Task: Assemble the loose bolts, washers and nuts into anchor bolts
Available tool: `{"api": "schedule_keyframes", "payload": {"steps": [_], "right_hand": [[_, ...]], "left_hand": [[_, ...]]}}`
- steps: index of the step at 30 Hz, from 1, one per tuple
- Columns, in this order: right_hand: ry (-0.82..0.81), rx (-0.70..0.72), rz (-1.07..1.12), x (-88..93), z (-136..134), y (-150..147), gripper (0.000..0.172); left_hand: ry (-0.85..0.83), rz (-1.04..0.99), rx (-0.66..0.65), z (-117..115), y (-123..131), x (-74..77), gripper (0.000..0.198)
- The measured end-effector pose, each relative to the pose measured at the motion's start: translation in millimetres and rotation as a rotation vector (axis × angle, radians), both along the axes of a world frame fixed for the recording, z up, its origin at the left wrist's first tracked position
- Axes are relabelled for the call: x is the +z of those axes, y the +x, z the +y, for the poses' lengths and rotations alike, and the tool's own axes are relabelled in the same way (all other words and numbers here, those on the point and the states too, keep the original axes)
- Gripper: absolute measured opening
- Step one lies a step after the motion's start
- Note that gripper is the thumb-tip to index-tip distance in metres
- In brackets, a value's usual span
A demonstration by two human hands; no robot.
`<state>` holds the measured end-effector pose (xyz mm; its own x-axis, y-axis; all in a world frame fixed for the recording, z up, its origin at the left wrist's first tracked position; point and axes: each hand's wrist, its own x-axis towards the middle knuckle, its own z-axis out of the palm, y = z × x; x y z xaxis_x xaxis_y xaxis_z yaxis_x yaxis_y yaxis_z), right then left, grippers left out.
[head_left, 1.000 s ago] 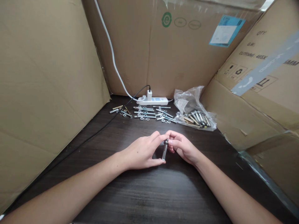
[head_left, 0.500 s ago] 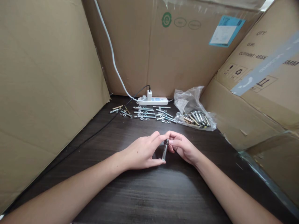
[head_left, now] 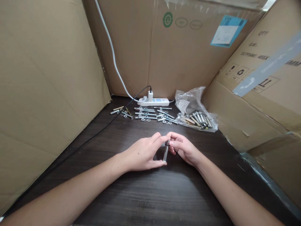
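An expansion bolt (head_left: pixel 166 153) with a metal sleeve is held tilted above the dark table (head_left: pixel 150 194), its flared end toward me. My left hand (head_left: pixel 147 151) grips it lengthwise, thumb at the near end and fingertips at the far, threaded end. My right hand (head_left: pixel 183 147) pinches at the far end, its thumb and fingers closed around the nut and washer area. Those small parts are partly hidden by the fingertips.
Behind my hands lie several bolts, sleeves, nuts and washers (head_left: pixel 145 114). A clear plastic bag (head_left: pixel 188 100) holds more expansion bolts at the back right. A white power strip (head_left: pixel 160 102) sits against the cardboard box (head_left: pixel 131 56). A black cable (head_left: pixel 94 136) crosses the left side.
Both hands and the bolt stay in nearly the same place. The right fingertips have shifted very slightly at the bolt's far end.
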<state>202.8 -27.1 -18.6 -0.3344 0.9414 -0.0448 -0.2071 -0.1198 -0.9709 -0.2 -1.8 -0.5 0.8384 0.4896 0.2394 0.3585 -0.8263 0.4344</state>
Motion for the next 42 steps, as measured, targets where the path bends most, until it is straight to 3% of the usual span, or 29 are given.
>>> {"api": "schedule_keyframes", "payload": {"steps": [13,42], "right_hand": [[-0.033,-0.026,0.011,2.4,-0.5,0.7,0.009],[0.055,0.024,-0.087,-3.0,1.6,3.5,0.02]], "left_hand": [[0.021,0.025,-0.008,0.4,0.2,-0.2,0.074],[-0.022,-0.013,0.004,-0.4,0.5,-1.3,0.076]]}}
